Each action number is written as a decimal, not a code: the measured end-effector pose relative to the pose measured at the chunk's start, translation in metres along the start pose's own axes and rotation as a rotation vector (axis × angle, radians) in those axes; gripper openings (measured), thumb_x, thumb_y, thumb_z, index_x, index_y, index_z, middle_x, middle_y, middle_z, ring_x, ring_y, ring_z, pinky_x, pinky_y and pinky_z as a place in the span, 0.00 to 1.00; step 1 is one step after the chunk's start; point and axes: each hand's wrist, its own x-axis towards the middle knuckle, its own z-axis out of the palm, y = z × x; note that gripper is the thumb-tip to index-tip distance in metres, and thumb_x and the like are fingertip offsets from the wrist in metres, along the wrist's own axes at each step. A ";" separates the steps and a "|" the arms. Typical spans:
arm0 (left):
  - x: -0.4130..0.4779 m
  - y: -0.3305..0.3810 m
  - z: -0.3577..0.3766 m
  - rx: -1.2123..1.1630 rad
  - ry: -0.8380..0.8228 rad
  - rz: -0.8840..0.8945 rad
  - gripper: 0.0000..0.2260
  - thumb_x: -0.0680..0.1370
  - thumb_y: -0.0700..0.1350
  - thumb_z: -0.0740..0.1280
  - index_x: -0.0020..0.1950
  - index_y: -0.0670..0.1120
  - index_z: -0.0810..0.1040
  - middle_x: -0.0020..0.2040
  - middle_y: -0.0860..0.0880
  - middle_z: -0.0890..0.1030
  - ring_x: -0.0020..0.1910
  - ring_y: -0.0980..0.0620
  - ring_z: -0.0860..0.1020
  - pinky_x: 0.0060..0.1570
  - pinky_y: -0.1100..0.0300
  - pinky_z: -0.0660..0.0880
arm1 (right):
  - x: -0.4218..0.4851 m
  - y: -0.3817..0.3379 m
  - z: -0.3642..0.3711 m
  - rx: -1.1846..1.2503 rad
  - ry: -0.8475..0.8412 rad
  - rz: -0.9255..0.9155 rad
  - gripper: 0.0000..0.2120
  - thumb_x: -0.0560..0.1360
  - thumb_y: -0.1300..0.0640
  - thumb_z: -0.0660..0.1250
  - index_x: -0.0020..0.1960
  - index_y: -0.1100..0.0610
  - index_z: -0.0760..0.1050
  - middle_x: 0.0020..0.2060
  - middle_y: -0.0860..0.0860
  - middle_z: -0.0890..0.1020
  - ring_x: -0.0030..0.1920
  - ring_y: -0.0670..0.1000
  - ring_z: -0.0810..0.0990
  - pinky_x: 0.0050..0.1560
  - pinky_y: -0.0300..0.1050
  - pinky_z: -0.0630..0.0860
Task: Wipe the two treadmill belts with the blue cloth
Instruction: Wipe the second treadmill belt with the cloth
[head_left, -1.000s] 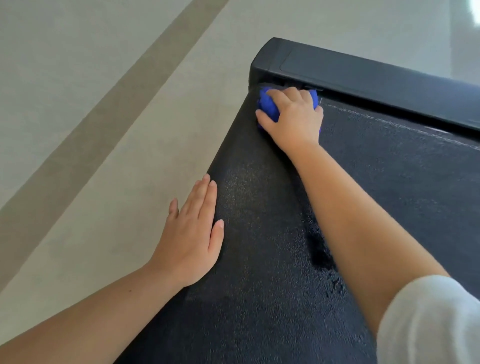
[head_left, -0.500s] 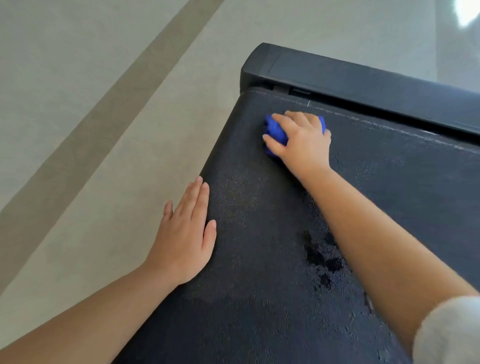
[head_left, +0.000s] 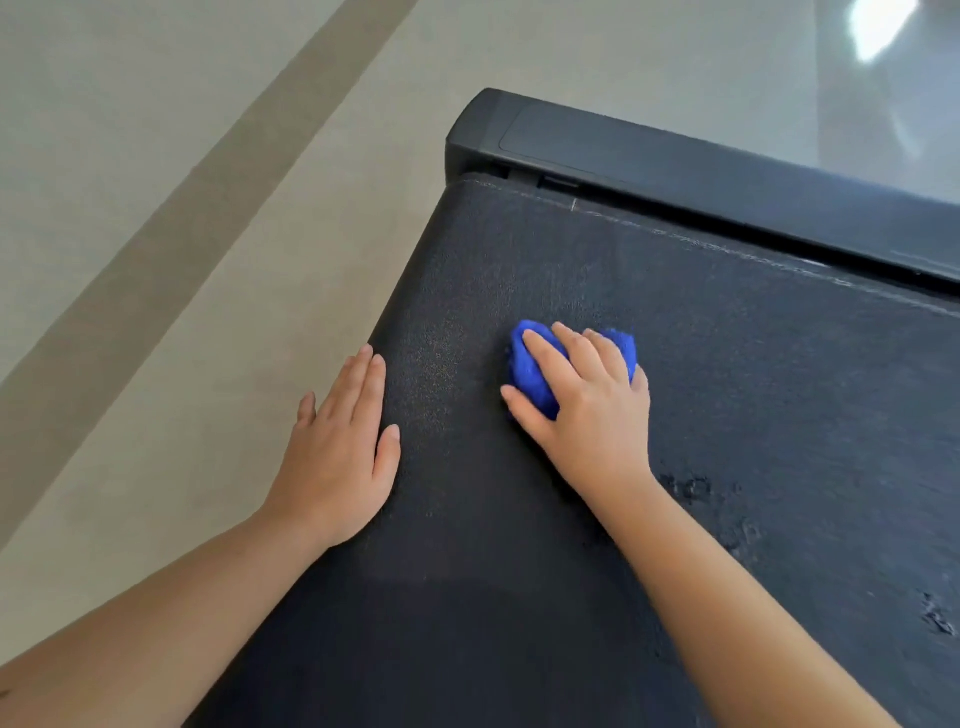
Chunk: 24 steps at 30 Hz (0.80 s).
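Note:
A black textured treadmill belt (head_left: 753, 395) fills the middle and right of the head view. My right hand (head_left: 587, 410) grips a bunched blue cloth (head_left: 530, 369) and presses it on the belt, well back from the belt's far end. My left hand (head_left: 340, 452) lies flat with straight fingers on the belt's left edge, partly over the floor side. Only one belt is in view.
A black plastic end cover (head_left: 675, 156) runs across the belt's far end. Dark wet patches (head_left: 696, 488) mark the belt to the right of my right forearm. Pale floor (head_left: 156, 260) with a darker stripe lies to the left.
My right hand has drawn the blue cloth back toward me from the belt's far end by the end cover. My left hand stays flat on the left edge.

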 end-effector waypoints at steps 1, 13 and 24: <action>0.000 0.000 0.000 0.003 -0.002 0.001 0.35 0.72 0.58 0.37 0.76 0.43 0.48 0.76 0.51 0.44 0.75 0.53 0.48 0.71 0.46 0.50 | 0.006 0.003 0.000 0.008 -0.013 -0.002 0.25 0.70 0.38 0.58 0.58 0.52 0.79 0.57 0.53 0.81 0.57 0.59 0.78 0.49 0.63 0.74; 0.001 -0.005 0.002 0.004 0.018 0.008 0.33 0.72 0.59 0.35 0.75 0.47 0.40 0.74 0.55 0.39 0.72 0.59 0.42 0.69 0.57 0.44 | 0.135 0.064 0.020 0.003 -0.197 0.325 0.24 0.76 0.40 0.60 0.69 0.50 0.68 0.64 0.53 0.71 0.65 0.56 0.64 0.61 0.58 0.63; 0.001 0.000 -0.003 0.012 -0.039 -0.016 0.31 0.75 0.54 0.43 0.76 0.43 0.44 0.77 0.49 0.43 0.75 0.52 0.45 0.72 0.49 0.49 | -0.015 0.010 -0.010 0.018 0.015 0.069 0.23 0.70 0.39 0.60 0.55 0.52 0.81 0.54 0.52 0.82 0.55 0.58 0.79 0.51 0.62 0.74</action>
